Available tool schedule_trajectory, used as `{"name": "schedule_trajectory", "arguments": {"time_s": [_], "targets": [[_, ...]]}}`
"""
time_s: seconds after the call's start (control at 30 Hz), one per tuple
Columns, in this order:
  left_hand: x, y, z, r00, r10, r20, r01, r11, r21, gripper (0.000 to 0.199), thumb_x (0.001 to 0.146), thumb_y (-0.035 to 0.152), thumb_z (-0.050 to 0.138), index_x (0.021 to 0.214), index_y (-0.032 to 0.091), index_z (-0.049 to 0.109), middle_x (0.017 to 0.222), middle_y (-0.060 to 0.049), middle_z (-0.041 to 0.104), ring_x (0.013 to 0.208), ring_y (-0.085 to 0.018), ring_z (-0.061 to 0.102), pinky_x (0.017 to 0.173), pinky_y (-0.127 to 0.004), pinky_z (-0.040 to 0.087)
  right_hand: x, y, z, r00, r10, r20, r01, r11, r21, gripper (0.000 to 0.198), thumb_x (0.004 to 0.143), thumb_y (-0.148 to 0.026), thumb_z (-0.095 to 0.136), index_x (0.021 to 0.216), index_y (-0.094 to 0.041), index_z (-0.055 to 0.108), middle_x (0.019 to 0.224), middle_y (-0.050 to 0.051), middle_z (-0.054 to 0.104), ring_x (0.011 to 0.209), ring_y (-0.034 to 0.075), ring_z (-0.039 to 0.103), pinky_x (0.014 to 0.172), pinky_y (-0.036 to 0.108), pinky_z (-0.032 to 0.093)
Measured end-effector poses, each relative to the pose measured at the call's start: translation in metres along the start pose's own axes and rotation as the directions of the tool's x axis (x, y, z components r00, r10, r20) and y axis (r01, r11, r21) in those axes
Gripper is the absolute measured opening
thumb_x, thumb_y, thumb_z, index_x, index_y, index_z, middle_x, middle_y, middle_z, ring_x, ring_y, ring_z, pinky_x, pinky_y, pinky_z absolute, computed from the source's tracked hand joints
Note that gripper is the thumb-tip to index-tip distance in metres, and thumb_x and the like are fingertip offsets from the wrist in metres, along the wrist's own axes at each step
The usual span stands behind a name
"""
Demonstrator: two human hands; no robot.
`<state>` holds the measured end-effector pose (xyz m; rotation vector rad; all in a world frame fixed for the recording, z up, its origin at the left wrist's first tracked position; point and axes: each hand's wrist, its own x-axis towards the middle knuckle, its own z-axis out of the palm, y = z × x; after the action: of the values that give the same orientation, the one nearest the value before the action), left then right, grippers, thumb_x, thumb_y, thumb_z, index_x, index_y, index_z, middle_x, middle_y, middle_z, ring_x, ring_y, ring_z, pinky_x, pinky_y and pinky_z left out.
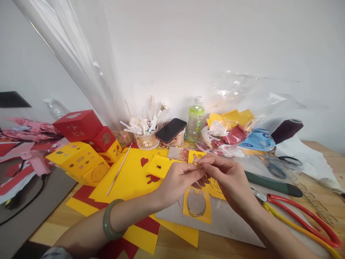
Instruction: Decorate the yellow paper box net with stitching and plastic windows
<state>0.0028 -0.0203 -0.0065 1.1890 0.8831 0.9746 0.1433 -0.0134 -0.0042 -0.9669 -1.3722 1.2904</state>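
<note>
My left hand (178,181) and my right hand (229,180) meet over the work surface, thumbs and fingers pinched together. What they hold is too small or too hidden to make out. A ring and a green bangle (109,219) are on the left side. Dark red shapes show just below the fingertips; whether they are held or lying there I cannot tell. Beneath the hands lies a yellow paper piece (185,212) with a bear-head-shaped cutout. Close to the left hand is a folded yellow paper piece (157,172) with a small dark thing on it.
Yellow sheets (129,187) carry a thin stick (118,171). Red boxes (78,124) and a yellow box (78,162) stand left. A phone (172,130) rests on a basket beside a drink bottle (196,120). Red-and-yellow-handled shears (304,212) and a dark green-handled tool (272,182) lie right.
</note>
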Motion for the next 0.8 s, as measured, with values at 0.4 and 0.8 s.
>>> {"name": "schedule_trajectory", "arguments": {"time_s": [0.4, 0.8], "targets": [[0.0011, -0.0034, -0.001, 1.0, 0.025, 0.011, -0.025, 1.0, 0.0, 0.029, 0.076, 0.038, 0.061, 0.07, 0.011, 0.068, 0.065, -0.003, 0.059, 0.065, -0.011, 0.055, 0.064, -0.024, 0.047, 0.0041, 0.0066, -0.0033, 1.0, -0.02, -0.017, 0.019, 0.999, -0.033, 0.01, 0.073, -0.03, 0.066, 0.071, -0.021, 0.071, 0.068, 0.0, 0.063, 0.059, 0.009, 0.052, 0.054, 0.021, 0.043], [0.0018, -0.0029, -0.002, 1.0, 0.021, -0.001, -0.021, 1.0, 0.003, 0.029, 0.073, 0.04, 0.062, 0.068, 0.011, 0.065, 0.065, -0.003, 0.06, 0.065, -0.013, 0.056, 0.066, -0.027, 0.046, 0.0034, 0.0094, -0.0032, 1.0, 0.009, -0.026, -0.008, 1.0, 0.022, 0.009, 0.071, -0.029, 0.069, 0.071, -0.021, 0.072, 0.067, 0.0, 0.062, 0.057, 0.009, 0.051, 0.053, 0.021, 0.042]]}}
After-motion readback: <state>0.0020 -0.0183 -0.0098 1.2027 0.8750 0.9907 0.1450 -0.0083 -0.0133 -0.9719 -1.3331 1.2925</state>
